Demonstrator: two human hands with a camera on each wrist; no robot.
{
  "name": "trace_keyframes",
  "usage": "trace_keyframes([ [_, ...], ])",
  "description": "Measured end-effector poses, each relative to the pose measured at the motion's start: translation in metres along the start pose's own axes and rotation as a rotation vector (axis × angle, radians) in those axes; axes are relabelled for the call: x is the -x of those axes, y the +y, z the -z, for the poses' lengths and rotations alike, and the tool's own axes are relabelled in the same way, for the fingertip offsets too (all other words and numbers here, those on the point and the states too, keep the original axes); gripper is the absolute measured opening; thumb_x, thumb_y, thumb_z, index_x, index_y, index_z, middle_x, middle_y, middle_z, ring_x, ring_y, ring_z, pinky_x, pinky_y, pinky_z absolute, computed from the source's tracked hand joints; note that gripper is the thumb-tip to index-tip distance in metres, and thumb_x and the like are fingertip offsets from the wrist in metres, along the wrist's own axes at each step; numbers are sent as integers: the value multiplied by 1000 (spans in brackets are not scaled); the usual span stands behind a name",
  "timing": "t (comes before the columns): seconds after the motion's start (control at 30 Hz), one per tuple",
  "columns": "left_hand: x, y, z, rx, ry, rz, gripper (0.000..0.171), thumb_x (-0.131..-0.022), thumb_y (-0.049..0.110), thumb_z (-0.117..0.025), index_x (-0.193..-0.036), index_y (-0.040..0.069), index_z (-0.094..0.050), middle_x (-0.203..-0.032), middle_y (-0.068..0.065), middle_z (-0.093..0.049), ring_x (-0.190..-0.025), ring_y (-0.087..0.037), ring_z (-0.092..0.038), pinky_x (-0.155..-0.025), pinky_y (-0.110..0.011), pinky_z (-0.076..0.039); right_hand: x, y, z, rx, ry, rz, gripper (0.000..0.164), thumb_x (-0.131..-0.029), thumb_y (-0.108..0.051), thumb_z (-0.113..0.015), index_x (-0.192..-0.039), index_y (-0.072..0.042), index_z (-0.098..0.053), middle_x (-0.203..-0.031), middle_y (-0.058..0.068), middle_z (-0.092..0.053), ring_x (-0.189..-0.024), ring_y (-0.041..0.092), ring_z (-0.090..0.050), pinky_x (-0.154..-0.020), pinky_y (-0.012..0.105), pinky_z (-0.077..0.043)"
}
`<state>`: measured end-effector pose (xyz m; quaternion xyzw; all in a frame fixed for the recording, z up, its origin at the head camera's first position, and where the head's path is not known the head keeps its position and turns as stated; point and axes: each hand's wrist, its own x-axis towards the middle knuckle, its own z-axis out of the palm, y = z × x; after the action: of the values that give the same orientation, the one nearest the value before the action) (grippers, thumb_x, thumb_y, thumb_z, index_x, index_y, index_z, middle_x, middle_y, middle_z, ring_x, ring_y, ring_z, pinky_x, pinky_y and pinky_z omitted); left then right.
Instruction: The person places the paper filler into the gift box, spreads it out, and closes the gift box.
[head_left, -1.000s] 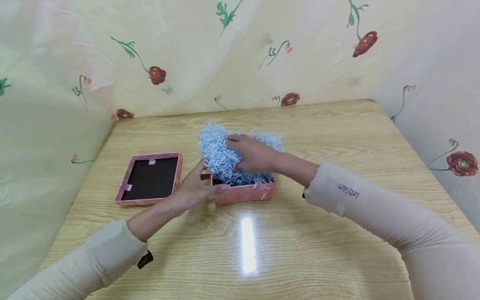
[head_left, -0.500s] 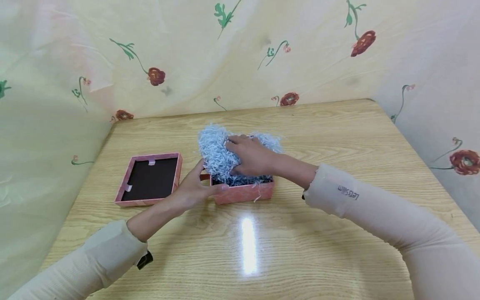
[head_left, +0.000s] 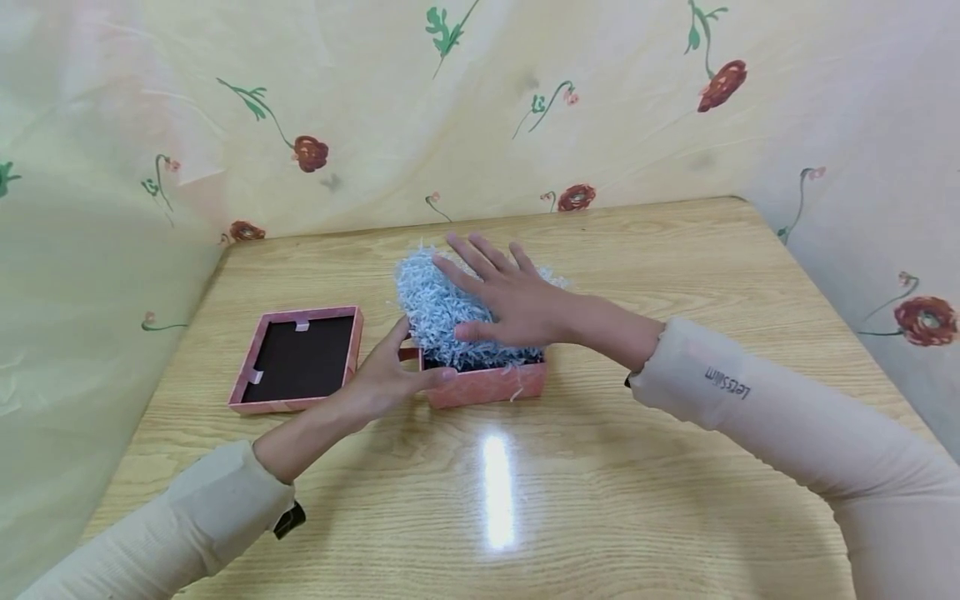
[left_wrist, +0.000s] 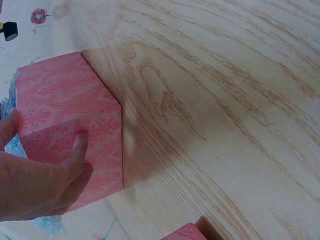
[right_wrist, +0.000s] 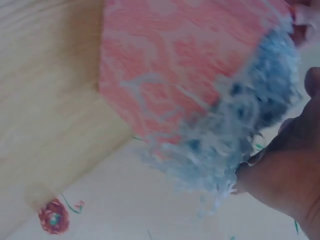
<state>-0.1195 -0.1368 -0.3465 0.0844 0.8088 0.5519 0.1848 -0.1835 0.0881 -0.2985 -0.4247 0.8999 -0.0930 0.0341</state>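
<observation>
Near the middle of a wood-grain table (head_left: 637, 483), a pink box (head_left: 487, 387) stands open, heaped above its rim with pale-blue shredded paper (head_left: 429, 308); the left hand (head_left: 378, 379) grips the box's near left corner; the right hand (head_left: 521, 308) holds nothing, fingers spread over the heap (whether the palm touches is unclear); the paper looks light, springy and apt to shed, best gathered from both sides; the box seems stiff, best held by its walls; to its left lies a shallow pink lid (head_left: 288, 406).
</observation>
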Motion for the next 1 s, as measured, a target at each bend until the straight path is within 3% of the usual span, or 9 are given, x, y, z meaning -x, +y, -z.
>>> trace_keyframes([
  [0.23,-2,0,0,-14,0,22,96,-84,28,-76,-155,25,-11,-151,-9,-27,-134,-35,-37,-98,-49,-44,-3,5,-19,-28,-118,16,72,-101,-54,-30,-155,-23,6,-160,2,16,-146,24,13,-110,65,1],
  [0.47,-2,1,0,1,-10,24,93,-87,23,-73,-155,29,-11,-152,-10,-27,-133,-37,-37,-96,-49,-46,-10,1,-23,26,-233,-18,67,-103,-49,-30,-156,-21,1,-161,3,11,-146,27,11,-112,63,-6],
  [0.7,-1,1,0,-16,0,54,101,-84,30,-76,-156,25,-5,-156,-9,-22,-136,-34,-34,-98,-50,-44,-13,-2,-26,97,-308,-42,67,-103,-49,-30,-156,-20,-2,-161,4,8,-146,24,9,-113,61,-5],
  [1.0,-1,1,1,-25,-7,28,97,-84,31,-76,-155,29,-11,-155,-11,-23,-135,-36,-35,-96,-49,-46,-26,-4,-32,32,-460,-75,65,-103,-47,-30,-156,-17,-6,-161,9,1,-146,32,1,-115,52,-15],
])
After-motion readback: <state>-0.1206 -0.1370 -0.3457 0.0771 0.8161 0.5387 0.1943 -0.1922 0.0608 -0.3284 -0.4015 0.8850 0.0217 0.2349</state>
